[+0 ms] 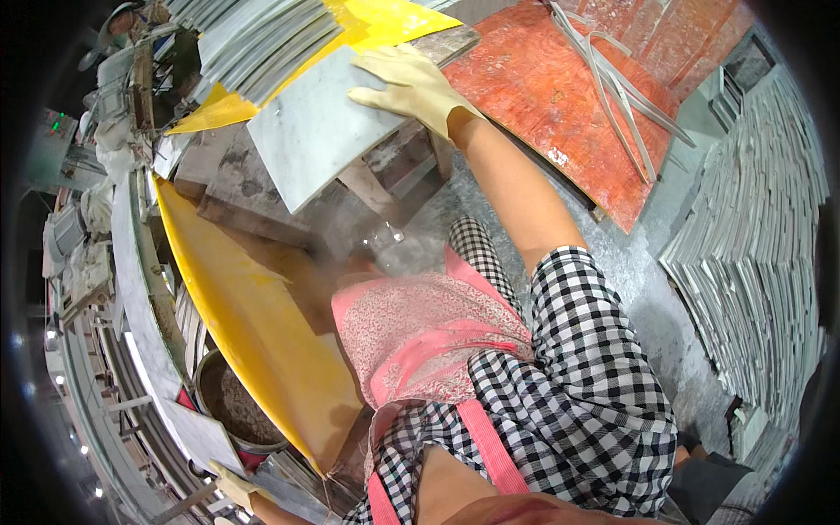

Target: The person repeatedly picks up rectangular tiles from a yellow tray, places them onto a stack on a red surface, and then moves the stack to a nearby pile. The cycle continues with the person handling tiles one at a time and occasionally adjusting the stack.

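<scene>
My right hand (409, 87), in a pale yellow glove, grips the upper right edge of a white-grey marble tile (317, 131). The tile is tilted in front of a stack of similar tiles (262, 48), which leans on a yellow sheet (376, 19). At the lower left my left hand (233, 486), gloved alike, is at the lower corner of another pale tile (203, 430). Its fingers are partly hidden there, and they seem to hold that corner. This second tile lies beside a round bucket (234, 398) with grey-brown contents.
A curved yellow panel (254, 341) stands between my body and the conveyor-like machinery (131, 289) on the left. An orange-red board (542, 96) bears loose pale straps (612, 83). Tall rows of stacked tiles (752, 254) line the right. Another person (120, 24) is at the far upper left.
</scene>
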A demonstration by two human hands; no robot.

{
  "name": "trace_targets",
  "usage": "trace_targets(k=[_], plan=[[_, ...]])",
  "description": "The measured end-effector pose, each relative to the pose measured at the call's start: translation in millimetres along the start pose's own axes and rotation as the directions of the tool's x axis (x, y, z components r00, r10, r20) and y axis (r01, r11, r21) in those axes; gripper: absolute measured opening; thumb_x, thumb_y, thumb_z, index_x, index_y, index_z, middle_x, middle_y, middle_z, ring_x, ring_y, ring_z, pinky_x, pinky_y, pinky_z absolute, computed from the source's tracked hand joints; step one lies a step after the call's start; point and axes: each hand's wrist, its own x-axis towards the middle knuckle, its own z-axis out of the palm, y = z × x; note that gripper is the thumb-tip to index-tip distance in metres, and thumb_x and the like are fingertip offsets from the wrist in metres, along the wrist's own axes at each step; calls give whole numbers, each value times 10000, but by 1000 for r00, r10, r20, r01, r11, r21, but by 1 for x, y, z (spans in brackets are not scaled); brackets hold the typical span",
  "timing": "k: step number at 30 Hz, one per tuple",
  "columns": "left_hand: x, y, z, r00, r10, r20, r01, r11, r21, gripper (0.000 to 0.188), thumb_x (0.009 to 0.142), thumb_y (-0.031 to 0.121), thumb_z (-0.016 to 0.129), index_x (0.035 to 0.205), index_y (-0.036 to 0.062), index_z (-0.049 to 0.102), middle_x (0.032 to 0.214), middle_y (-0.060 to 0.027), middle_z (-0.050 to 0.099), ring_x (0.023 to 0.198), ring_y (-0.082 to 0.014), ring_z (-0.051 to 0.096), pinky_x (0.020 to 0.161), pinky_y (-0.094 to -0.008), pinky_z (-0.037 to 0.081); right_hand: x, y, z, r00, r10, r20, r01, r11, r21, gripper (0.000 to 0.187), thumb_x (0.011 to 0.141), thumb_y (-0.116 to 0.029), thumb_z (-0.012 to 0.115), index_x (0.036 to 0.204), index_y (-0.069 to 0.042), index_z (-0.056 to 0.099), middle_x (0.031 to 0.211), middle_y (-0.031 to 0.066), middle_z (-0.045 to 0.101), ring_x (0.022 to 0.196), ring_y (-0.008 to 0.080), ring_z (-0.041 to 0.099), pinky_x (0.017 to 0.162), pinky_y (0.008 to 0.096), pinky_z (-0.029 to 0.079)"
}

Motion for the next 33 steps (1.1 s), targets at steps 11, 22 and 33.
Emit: trace_targets(k=[11, 22, 33], plan=[[-36, -61, -12, 919, 380, 101, -130, 537, -833, 794, 934, 550, 646, 1511, 44, 444, 1380, -199, 555, 1203, -320, 559, 1027, -413, 472, 4, 11, 13, 985, -120, -121, 112, 991, -68, 544, 927, -500, 617, 1293, -97, 635, 1307, 127, 638, 1209, 320, 543, 1072, 404, 402], [-106, 159, -50, 644, 746, -172, -623, 380, -684, 575, 952, 244, 617, 1467, 34, 471, 1164, -114, 603, 933, -202, 606, 744, -296, 511, 6, 15, 14, 978, -20, -210, 47, 991, 123, 396, 997, -337, 584, 1292, -85, 665, 1236, 120, 693, 1130, 279, 615, 1013, 367, 460], [-291, 441, 15, 147, 891, 430, 633, 249, -733, 545, 962, 215, 660, 1435, 9, 484, 1388, -150, 599, 1180, -295, 638, 1029, -404, 522, 33, 24, -4, 962, 271, -47, -159, 688, 708, 555, 1040, -442, 477, 1375, -14, 589, 1416, 159, 596, 1347, 267, 526, 1115, 349, 395]])
